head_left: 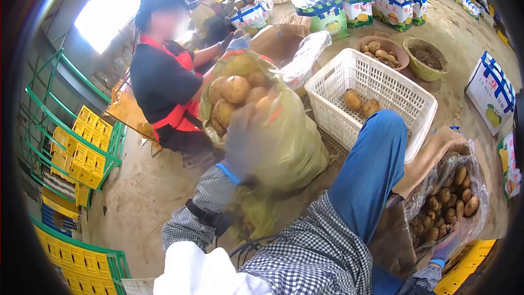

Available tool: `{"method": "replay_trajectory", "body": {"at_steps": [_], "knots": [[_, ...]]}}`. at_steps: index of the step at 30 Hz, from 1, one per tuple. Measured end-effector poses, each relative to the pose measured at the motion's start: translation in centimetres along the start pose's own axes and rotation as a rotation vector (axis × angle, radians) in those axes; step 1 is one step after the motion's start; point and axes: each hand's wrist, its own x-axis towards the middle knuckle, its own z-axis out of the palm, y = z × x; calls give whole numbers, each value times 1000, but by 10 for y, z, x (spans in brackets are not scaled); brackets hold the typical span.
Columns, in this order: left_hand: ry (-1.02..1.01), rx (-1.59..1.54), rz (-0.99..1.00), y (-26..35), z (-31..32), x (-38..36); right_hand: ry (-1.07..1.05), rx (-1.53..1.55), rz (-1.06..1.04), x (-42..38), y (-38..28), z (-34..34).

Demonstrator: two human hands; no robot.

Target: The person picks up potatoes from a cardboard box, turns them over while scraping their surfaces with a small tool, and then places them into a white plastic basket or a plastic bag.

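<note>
My left hand (244, 145), in a grey-blue glove and smeared by motion, is at the mouth of a pale yellow-green sack (297, 150). Large potatoes (236, 89) fill the sack's opening, just above that hand. At the lower right my right hand (448, 247), gloved with a blue cuff, reaches over the near edge of a carton lined with clear plastic (417, 207). Smaller potatoes (445, 202) lie heaped inside, right by its fingertips. The fingers of this hand blend into the plastic and potatoes.
A white plastic crate (376, 79) holding two potatoes (361, 104) stands ahead of my knee. Beyond it are a brown tub of potatoes (382, 53) and a yellowish tub (427, 59). A co-worker in a red apron (169, 76) stands left behind the sack. Printed cartons (494, 94) stand right.
</note>
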Motion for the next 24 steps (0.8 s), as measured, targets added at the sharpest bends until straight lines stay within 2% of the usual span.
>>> {"method": "replay_trajectory", "body": {"at_steps": [3,4,6,7,8,10,13,15,17,19,21,23,24], "knots": [[21,-56,11,-5,-5,8,-26,-96,-92,12,19,-15],[34,-91,35,-7,-7,13,-18,-60,-50,13,19,-14],[11,-299,-127,-28,-1,11,12,-3,41,9,13,-16],[-10,-406,-214,-35,3,8,13,-50,-28,9,16,-21],[30,-378,-207,-38,6,8,11,-97,-96,10,26,-25],[125,-316,-188,-42,10,15,46,-12,-28,-1,3,-4],[105,-122,-29,-69,19,15,47,78,53,-8,-8,4],[144,75,89,-83,14,10,126,99,97,-11,-20,12],[189,-299,-223,-54,-7,25,224,99,79,-14,-18,-1],[185,-356,-245,-38,-8,37,223,72,-37,-1,17,-40],[166,-293,-252,-47,-34,38,198,133,-56,6,25,-36],[91,-246,-190,-43,-36,52,194,144,-40,-9,9,-17],[19,-114,-109,-52,-37,51,201,125,-17,-26,-13,3]]}}
